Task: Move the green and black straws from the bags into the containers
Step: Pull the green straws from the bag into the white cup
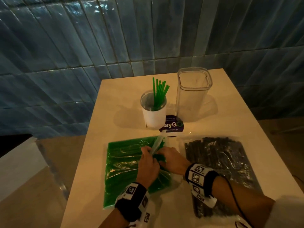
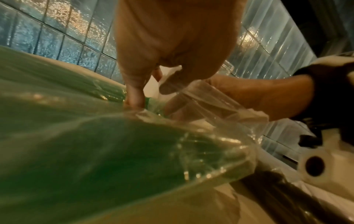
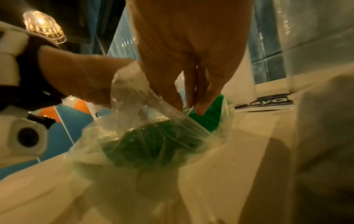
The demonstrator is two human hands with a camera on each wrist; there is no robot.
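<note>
A clear bag of green straws [image 1: 121, 168] lies on the table's near left, and a bag of black straws [image 1: 218, 163] lies to its right. My left hand [image 1: 148, 156] pinches the green bag's loose plastic flap [image 2: 203, 97] and holds it up. My right hand [image 1: 170, 156] reaches into the bag's mouth, its fingers [image 3: 200, 109] nearly straight and touching the green straw ends [image 3: 208, 116]. Behind the bags stands a round cup [image 1: 153, 116] with several green straws [image 1: 160, 91] upright in it. Beside it is a tall square clear container [image 1: 194, 96] with nothing in it.
A dark round sticker [image 1: 171, 125] lies on the table [image 1: 92, 162] between the cup and the bags. A blue tiled wall [image 1: 115, 38] runs behind the table. The table's left edge drops to the floor.
</note>
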